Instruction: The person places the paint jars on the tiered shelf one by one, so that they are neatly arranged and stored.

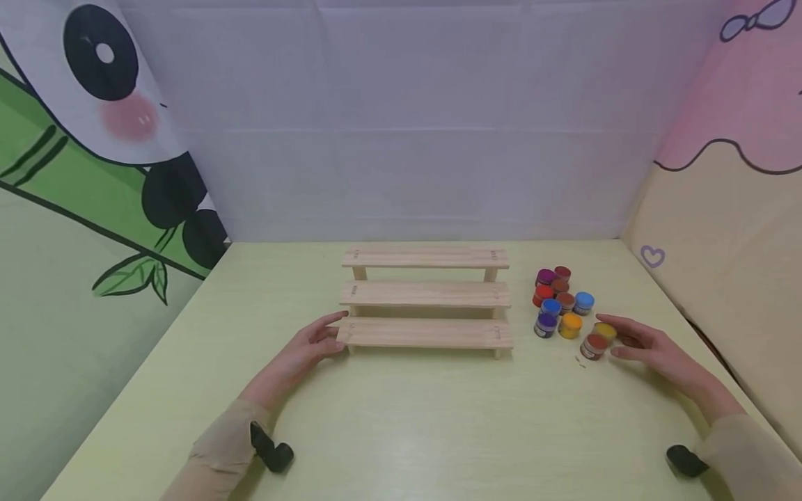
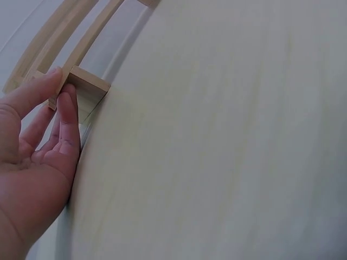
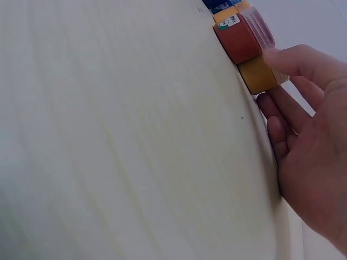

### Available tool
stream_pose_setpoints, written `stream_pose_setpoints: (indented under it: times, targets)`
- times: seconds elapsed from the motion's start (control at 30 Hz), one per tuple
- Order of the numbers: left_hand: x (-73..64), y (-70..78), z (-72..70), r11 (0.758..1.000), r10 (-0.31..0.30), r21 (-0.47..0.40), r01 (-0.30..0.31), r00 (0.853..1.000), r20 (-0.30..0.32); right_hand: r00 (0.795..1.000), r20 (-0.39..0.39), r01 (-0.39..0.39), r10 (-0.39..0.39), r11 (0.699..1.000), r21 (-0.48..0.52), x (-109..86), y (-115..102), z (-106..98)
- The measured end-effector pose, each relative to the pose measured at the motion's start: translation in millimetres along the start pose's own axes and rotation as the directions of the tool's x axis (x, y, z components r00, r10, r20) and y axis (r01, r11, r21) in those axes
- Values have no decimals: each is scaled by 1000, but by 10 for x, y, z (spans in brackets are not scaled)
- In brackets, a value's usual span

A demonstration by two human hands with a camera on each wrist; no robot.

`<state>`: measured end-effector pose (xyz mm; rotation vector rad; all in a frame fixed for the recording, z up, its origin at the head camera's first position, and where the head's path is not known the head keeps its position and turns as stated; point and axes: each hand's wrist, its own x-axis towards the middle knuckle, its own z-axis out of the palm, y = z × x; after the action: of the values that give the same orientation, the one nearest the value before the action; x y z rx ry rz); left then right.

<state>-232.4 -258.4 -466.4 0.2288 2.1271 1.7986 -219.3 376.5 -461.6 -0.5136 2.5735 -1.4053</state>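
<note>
A pale wooden three-step rack stands mid-table. At its left end my left hand pinches the lowest board, thumb on one face and fingers on the other, as the left wrist view shows. On the right, my right hand curls round a yellow paint jar, index finger behind it and thumb on the near side. A brown-red paint jar stands against the yellow one, close to the thumb. In the right wrist view the yellow jar sits between thumb and fingers.
Several more small paint jars cluster right of the rack, among them an orange one, a dark blue one, a light blue one and a purple one. A white cloth hangs behind the table; printed panels flank it.
</note>
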Motion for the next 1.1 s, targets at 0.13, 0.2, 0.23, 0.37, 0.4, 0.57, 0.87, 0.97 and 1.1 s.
stream_pose_setpoints:
  times: [0.13,0.2,0.23,0.37,0.4,0.57,0.87,0.97,1.1]
  targets:
    - [-4,-1,2,1000,5,-4,-5,1000,-1,1000,-5,-20,20,1000,-5,-7,-1,-4]
    - [1,3,0,1000,8,-3,-8,1000,1,1000,-12,-24,24,1000,-8,-12,1,-6]
    - [4,5,-1,1000,10,-1,-10,1000,2,1000,-15,-26,25,1000,-10,-14,4,-6]
    - [13,4,-4,1000,8,-7,-8,1000,4,999,-31,-33,33,999,-15,-14,9,-7]
    - [13,3,-5,1000,7,-8,-7,1000,1,999,-33,-39,38,999,-17,-11,7,-8]
    - [-3,2,-2,1000,0,-10,0,1000,-3,996,-30,-82,82,996,-24,-22,1,-31]
    - [-11,36,15,1000,-21,2,21,1000,1,992,-16,-129,129,992,-1,-60,-23,-51]
    - [-13,28,6,1000,-18,8,18,1000,3,993,-15,-113,113,993,12,-62,-27,-55]
    - [-26,23,2,1000,-16,4,16,1000,4,994,-19,-103,104,995,17,-55,-4,-43]
